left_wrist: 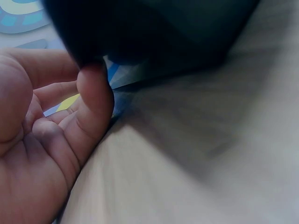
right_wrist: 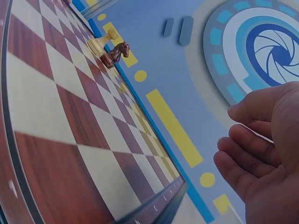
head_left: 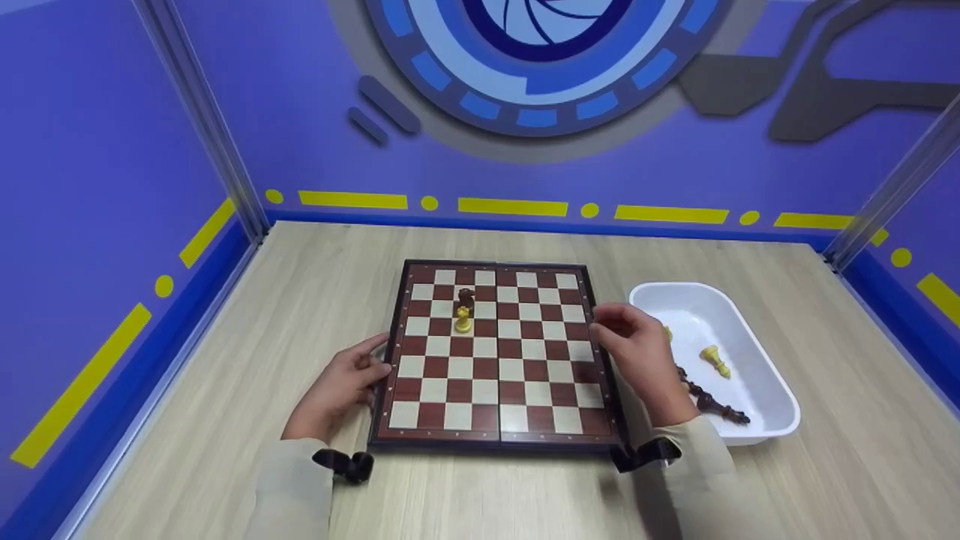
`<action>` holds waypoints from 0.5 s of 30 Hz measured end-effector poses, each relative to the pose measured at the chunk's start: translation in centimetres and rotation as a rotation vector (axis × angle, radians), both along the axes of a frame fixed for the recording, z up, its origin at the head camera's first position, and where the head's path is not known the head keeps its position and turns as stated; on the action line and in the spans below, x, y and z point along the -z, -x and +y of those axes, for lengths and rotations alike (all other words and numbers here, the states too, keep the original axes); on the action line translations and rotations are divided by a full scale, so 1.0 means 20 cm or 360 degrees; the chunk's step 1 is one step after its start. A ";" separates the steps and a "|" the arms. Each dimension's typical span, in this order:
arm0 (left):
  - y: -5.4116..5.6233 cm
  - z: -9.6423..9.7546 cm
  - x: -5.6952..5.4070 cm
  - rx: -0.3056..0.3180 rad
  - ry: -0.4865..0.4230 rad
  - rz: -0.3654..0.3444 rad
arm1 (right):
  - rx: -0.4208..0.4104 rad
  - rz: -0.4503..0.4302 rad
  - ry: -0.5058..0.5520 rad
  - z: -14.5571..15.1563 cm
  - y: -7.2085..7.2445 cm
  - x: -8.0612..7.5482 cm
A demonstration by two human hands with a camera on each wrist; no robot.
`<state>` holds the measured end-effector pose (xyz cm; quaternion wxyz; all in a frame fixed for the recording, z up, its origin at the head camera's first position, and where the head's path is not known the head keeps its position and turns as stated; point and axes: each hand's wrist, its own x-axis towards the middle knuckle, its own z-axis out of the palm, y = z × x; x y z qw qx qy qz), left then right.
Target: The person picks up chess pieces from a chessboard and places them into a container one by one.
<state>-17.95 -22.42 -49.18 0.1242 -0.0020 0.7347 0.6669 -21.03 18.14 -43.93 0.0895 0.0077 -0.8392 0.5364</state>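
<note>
A brown-and-cream folding chessboard (head_left: 472,390) lies before me. My left hand (head_left: 341,386) holds its left edge between thumb and fingers. The left wrist view shows fingertips (left_wrist: 95,81) at the board's dark side (left_wrist: 154,32), with a shadow on the tabletop beneath. Beside the right edge is my right hand (head_left: 641,352), its fingers loosely bent and nothing between them. In the right wrist view, these fingers (right_wrist: 247,154) are apart from the board. A dark knight (head_left: 466,296) and a gold-coloured chess piece with a flared top (head_left: 463,321) stand upright, close together, on the board's left half.
Right of the board is a white plastic tray (head_left: 757,352), partly behind my right hand and forearm. Inside lie a yellow chess piece (head_left: 715,361) and several dark ones (head_left: 716,405). Blue printed panels (head_left: 337,161) enclose the wooden table (head_left: 300,292) at the back and sides.
</note>
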 end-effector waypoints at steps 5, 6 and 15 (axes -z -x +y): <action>0.00 0.00 0.01 -0.0004 0.0032 -0.0015 | -0.0035 0.0021 -0.0001 -0.04 0.00 0.00; 0.00 0.00 0.01 -0.0011 0.0031 -0.0019 | -0.0046 0.0026 -0.0002 -0.05 0.00 0.00; 0.00 0.00 0.01 -0.0002 -0.0032 -0.0015 | -0.0121 0.0044 0.0028 -0.12 0.02 0.04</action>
